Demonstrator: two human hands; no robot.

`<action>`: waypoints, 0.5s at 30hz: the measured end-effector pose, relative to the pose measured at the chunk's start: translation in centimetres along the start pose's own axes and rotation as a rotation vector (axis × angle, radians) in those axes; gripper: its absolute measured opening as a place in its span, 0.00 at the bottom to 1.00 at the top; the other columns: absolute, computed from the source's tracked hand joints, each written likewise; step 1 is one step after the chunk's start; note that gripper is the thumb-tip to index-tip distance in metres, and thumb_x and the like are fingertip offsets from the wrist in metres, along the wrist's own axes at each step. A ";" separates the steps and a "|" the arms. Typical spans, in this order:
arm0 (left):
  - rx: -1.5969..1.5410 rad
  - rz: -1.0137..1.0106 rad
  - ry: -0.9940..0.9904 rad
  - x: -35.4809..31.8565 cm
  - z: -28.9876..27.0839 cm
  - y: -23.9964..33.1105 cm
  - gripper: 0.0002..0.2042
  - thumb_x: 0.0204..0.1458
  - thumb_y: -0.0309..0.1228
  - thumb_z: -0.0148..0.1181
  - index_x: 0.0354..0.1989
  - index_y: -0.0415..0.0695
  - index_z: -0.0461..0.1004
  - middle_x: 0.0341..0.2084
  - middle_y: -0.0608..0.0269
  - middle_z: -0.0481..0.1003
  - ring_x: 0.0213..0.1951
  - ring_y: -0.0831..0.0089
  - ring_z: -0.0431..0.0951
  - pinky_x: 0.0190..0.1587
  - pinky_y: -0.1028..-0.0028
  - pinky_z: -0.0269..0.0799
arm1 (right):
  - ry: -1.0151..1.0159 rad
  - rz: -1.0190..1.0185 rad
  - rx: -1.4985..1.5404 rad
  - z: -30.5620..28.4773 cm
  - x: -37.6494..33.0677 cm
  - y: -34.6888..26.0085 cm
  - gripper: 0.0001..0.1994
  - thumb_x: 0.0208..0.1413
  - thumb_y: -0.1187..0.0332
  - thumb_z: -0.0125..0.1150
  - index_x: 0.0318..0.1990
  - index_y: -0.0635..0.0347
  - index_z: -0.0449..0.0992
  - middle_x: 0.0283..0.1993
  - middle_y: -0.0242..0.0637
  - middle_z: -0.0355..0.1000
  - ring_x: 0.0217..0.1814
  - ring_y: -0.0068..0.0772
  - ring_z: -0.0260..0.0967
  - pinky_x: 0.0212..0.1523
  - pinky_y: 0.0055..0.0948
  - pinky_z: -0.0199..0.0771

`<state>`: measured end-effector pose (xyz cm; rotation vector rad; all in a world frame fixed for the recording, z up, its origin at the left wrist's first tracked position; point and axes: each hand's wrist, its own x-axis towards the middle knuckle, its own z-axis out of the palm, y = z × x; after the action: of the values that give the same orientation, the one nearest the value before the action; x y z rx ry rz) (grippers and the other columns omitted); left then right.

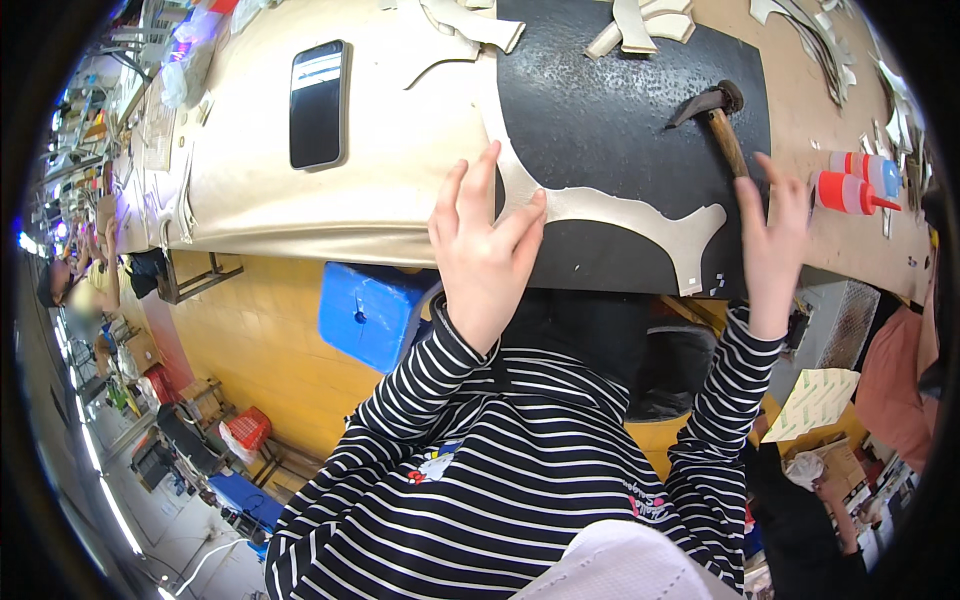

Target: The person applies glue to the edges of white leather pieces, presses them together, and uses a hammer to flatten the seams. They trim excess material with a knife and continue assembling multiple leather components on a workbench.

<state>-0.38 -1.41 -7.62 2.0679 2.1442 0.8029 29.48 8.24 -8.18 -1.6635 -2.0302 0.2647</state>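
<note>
My left hand lies fingers spread on the near edge of the table, its fingertips pressing a beige cut-out leather piece that rests on a black textured mat. Raised and open at the right end of that mat, my right hand holds nothing and is a little blurred. Its fingers are just below the wooden handle of a hammer lying on the mat. Both forearms wear black-and-white striped sleeves.
A dark phone lies on a beige sheet at the left. Two red-capped glue bottles lie right of the mat. Beige offcuts sit at the table's far side. A blue stool stands below.
</note>
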 end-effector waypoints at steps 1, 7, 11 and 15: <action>0.040 0.033 -0.024 -0.3 -0.1 0.0 0.12 0.47 0.28 0.69 0.42 0.51 0.84 0.62 0.59 0.68 0.61 0.54 0.65 0.61 0.59 0.61 | -0.042 -0.041 -0.017 0.8 -0.1 -0.9 0.19 0.60 0.63 0.64 0.56 0.59 0.75 0.48 0.46 0.69 0.51 0.48 0.69 0.53 0.40 0.68; -0.037 0.175 -0.147 -1.3 -0.5 -1.0 0.17 0.49 0.25 0.65 0.49 0.47 0.80 0.54 0.65 0.75 0.55 0.62 0.73 0.55 0.61 0.67 | 0.002 -0.042 -0.172 1.4 1.6 -4.7 0.17 0.66 0.70 0.52 0.60 0.59 0.71 0.45 0.48 0.71 0.42 0.47 0.72 0.44 0.40 0.72; -0.222 0.148 -0.065 -1.5 -0.3 -2.1 0.11 0.45 0.24 0.67 0.39 0.45 0.83 0.50 0.63 0.79 0.55 0.62 0.77 0.54 0.64 0.71 | -0.077 0.235 0.296 -0.7 -1.2 -8.2 0.19 0.67 0.74 0.48 0.65 0.60 0.68 0.48 0.55 0.74 0.41 0.47 0.76 0.43 0.39 0.74; -0.482 0.033 -0.040 -1.5 0.1 -3.6 0.10 0.44 0.23 0.69 0.37 0.44 0.82 0.48 0.61 0.80 0.54 0.61 0.78 0.55 0.65 0.73 | -0.312 -0.245 0.090 -1.2 -3.9 -11.5 0.24 0.61 0.79 0.54 0.66 0.61 0.67 0.48 0.53 0.76 0.36 0.44 0.78 0.37 0.35 0.76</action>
<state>-3.43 -2.71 -9.64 1.8488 1.6825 1.1352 20.67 1.64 -2.96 -1.3696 -2.3854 0.5486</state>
